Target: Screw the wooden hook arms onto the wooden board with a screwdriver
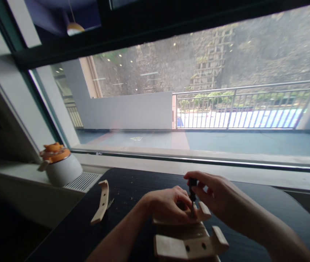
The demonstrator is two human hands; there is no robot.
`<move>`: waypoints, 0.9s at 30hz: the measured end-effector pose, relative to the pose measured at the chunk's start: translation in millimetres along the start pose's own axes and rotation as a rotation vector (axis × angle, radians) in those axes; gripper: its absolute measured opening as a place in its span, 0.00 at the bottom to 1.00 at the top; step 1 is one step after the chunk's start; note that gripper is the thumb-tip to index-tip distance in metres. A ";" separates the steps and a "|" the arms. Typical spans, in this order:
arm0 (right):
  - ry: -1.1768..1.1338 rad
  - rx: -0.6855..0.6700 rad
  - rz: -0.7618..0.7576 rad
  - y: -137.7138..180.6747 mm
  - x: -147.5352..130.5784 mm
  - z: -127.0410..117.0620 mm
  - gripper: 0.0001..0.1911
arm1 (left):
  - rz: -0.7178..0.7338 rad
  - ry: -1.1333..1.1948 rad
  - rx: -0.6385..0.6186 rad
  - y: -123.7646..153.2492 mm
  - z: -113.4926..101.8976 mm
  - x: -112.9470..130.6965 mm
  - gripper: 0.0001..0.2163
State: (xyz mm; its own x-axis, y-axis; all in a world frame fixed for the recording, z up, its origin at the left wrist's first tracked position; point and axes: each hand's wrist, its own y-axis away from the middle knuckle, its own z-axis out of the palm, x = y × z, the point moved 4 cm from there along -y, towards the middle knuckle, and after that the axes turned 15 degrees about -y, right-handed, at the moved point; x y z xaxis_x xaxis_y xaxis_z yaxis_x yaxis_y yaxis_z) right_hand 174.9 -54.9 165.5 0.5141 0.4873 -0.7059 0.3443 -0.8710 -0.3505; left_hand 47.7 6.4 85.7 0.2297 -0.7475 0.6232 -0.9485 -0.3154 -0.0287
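Observation:
My right hand [209, 185] grips the black handle of a screwdriver [192, 189], which stands upright with its shaft pointing down. Beside the screwdriver's tip, my left hand [171, 204] has its fingers bent in close on a wooden piece; whether they pinch a screw there is hidden. Under the hands lies a wooden assembly of pale curved pieces. Its nearer curved piece [173, 247] shows two dark holes and an upturned end. The farther curved piece [204, 211] is mostly covered by my left hand.
A loose curved wooden piece [104, 200] with holes lies on the left of the black table [135, 236], beside several thin screws [110, 203]. Small crumbs of wood are scattered near it. A white pot with an orange lid [63, 169] stands on the sill, before a large window.

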 end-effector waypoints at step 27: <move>0.067 0.028 -0.059 -2.9 -1.9 -7.7 0.12 | -0.014 -0.033 0.051 -1.5 -0.2 -3.6 0.05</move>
State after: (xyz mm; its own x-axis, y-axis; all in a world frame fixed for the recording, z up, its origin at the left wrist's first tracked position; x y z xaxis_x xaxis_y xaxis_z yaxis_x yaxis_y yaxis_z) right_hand 179.0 -52.7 172.6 0.5452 0.5398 -0.6414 0.3534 -0.8418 -0.4081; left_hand 48.2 9.7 83.7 0.2504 -0.7618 0.5974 -0.9330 -0.3546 -0.0610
